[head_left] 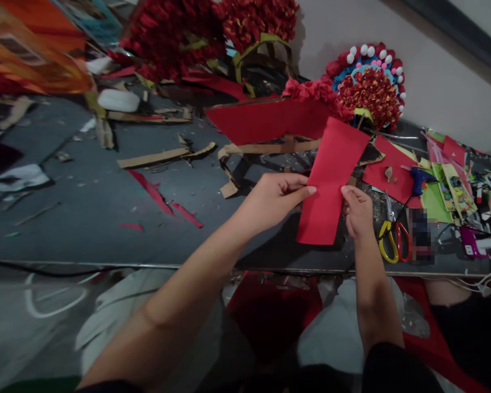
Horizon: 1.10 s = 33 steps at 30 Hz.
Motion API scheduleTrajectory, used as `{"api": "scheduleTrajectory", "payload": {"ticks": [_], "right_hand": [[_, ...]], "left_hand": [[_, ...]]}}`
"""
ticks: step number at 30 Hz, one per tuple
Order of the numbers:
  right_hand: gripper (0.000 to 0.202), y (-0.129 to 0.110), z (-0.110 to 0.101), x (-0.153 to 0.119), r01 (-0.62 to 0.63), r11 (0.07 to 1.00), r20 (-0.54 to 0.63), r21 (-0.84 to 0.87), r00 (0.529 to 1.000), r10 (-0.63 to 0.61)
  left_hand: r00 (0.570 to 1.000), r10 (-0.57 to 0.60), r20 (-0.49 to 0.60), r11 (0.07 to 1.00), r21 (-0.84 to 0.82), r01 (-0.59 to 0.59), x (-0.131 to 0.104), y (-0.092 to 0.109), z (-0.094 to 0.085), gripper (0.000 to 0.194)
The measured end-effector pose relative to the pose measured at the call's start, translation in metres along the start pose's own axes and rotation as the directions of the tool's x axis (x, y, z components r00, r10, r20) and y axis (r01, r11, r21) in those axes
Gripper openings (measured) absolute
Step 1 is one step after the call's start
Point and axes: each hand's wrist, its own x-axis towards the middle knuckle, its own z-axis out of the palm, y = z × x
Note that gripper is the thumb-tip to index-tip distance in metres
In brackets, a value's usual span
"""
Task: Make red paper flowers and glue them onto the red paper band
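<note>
A red paper strip [327,191], wider at its top end, is held tilted above the dark table's front part. On its left edge, my left hand [276,199] pinches it between thumb and fingers. My right hand [358,210] grips the opposite edge with thumb and curled fingers. Behind the strip lies a larger red piece [262,121] with red crumpled flowers [311,91] at its right end. A bent cardboard strip [265,147] lies just beyond my left hand.
Scissors [395,240] with yellow and red handles lie right of my right hand, near a blue glue gun [420,179]. Red flower pieces [262,22] stand at the back. Scraps [151,191] litter the table [82,218]. Another person's leg shows at lower right.
</note>
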Motion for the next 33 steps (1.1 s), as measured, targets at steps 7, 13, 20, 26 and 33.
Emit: {"api": "scheduleTrajectory", "payload": {"ticks": [7, 13, 20, 26, 33], "right_hand": [[0.025, 0.001, -0.005, -0.001, -0.002, 1.000, 0.073, 0.006, 0.997, 0.002], [0.027, 0.000, -0.006, -0.001, 0.059, 0.991, 0.087, -0.123, 0.995, -0.049], [0.035, -0.008, -0.009, -0.007, 0.209, 0.949, 0.263, -0.235, 0.954, -0.145], [0.036, 0.002, -0.008, -0.008, 0.114, 0.988, 0.234, -0.105, 0.968, -0.087], [0.047, 0.000, -0.009, -0.014, 0.175, 0.954, 0.278, -0.244, 0.955, -0.104]], "left_hand": [[0.998, 0.027, -0.063, 0.996, 0.086, -0.022, 0.003, -0.009, -0.002, 0.024], [0.995, 0.027, -0.101, 0.991, 0.134, -0.013, 0.000, -0.010, 0.000, 0.028], [0.983, 0.033, -0.179, 0.995, 0.103, -0.015, 0.001, -0.008, -0.002, 0.031], [0.994, 0.069, -0.081, 0.984, 0.173, -0.054, -0.006, 0.000, 0.001, 0.028], [0.992, 0.122, -0.018, 0.978, 0.176, -0.117, -0.006, -0.003, 0.004, 0.034]]}}
